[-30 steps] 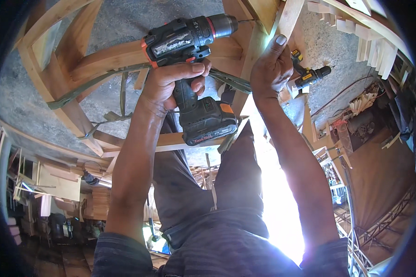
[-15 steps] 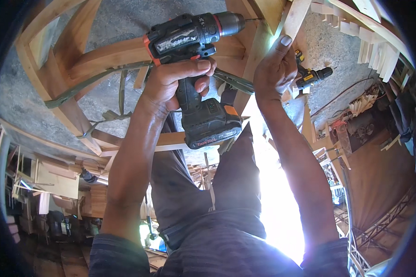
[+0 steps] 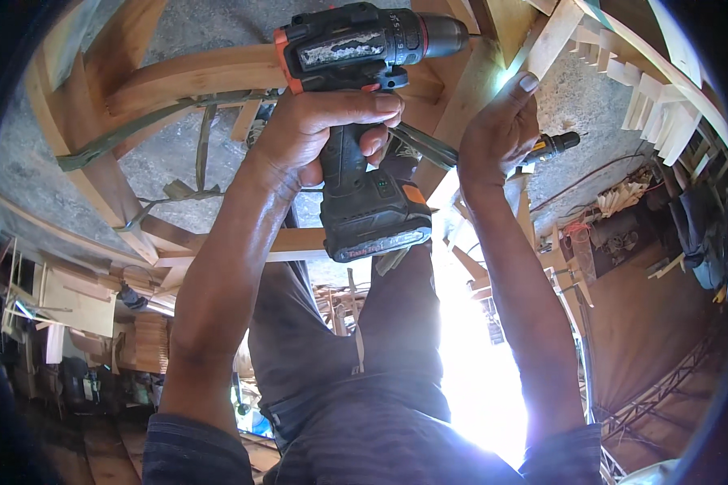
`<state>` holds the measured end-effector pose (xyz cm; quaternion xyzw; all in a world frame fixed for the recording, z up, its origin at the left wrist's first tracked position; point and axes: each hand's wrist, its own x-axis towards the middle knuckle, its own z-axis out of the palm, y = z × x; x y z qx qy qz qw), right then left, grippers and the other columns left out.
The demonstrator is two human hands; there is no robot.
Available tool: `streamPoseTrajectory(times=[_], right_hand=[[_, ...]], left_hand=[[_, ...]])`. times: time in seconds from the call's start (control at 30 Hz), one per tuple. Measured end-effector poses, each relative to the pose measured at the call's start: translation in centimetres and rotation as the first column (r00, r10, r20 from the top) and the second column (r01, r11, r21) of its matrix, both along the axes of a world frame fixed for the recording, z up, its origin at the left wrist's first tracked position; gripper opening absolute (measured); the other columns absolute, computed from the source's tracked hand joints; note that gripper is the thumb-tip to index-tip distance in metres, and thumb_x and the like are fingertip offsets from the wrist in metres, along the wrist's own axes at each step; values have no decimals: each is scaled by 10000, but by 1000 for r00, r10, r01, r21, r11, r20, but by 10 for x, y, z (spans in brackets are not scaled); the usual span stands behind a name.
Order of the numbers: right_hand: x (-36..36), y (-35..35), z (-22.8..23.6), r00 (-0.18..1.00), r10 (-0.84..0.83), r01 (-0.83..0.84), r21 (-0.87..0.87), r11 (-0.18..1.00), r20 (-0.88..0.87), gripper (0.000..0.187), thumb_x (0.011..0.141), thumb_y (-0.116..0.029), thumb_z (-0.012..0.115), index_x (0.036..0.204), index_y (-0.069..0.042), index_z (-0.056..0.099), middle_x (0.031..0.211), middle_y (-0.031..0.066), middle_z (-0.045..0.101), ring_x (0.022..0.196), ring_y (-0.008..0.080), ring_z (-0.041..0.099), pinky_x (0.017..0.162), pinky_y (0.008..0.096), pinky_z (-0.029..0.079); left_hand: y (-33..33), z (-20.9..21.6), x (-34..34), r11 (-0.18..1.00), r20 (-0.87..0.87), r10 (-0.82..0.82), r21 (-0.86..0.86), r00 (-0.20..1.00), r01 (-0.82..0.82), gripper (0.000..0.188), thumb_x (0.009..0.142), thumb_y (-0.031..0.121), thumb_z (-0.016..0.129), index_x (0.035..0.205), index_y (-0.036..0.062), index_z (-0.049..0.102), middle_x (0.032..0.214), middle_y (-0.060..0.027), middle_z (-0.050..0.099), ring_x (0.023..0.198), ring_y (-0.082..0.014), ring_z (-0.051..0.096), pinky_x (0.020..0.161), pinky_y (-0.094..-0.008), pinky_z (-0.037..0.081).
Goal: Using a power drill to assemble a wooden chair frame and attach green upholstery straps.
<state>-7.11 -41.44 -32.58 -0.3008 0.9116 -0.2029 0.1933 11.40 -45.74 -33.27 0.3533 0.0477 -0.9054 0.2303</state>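
Observation:
My left hand (image 3: 319, 133) is wrapped round the grip of a black cordless drill (image 3: 344, 52) with red-orange trim, a worn side and a battery pack at its base. Its chuck points right, toward a wooden frame (image 3: 461, 105), where a bright spot of light falls on the wood. Close beside that lit piece is my right hand (image 3: 500, 133), fingers curled and thumb pointing up; whatever it holds is hidden. Partly behind this hand, a second drill (image 3: 554, 145), black and yellow, lies on the floor.
Curved wooden parts of the frame (image 3: 194, 73) spread to the left, with a dark strap (image 3: 129, 133) across them. Several pale wood pieces (image 3: 663, 105) stand at the upper right. Stacked boards (image 3: 77, 299) are at the left, and brown sheeting (image 3: 655, 323) hangs at the right.
The drill in my left hand sits slightly higher and farther right in the view. My right hand also appears farther right and now covers more of the second drill.

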Motion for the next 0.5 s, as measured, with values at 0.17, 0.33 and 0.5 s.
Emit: streamPoseTrajectory(times=[0.17,0.33,0.5], right_hand=[[0,-2,-6,1000,-3,1,-83,997,-25,615,1032,-510,344,740,-16,567,566,94,505,509,189,360,512,366,339],[1,1,-4,1000,23,-24,-61,998,-11,652,1033,-539,314,761,-8,578,582,97,521,530,184,366,534,364,332],[-2,2,-2,999,51,-52,-38,998,-10,663,1036,-545,299,763,-7,574,583,94,514,541,179,357,542,367,321]], left_hand=[[-4,4,-3,1000,-2,5,30,1000,-5,146,785,18,699,904,-48,648,730,-107,620,494,-136,536,483,-297,454],[-4,3,-1,999,-27,1,44,1000,0,132,789,21,696,893,-46,652,730,-104,618,504,-132,540,485,-292,455],[-2,3,-5,1000,-12,-1,27,1000,1,124,794,26,692,890,-43,655,735,-101,617,508,-128,542,491,-284,458]])
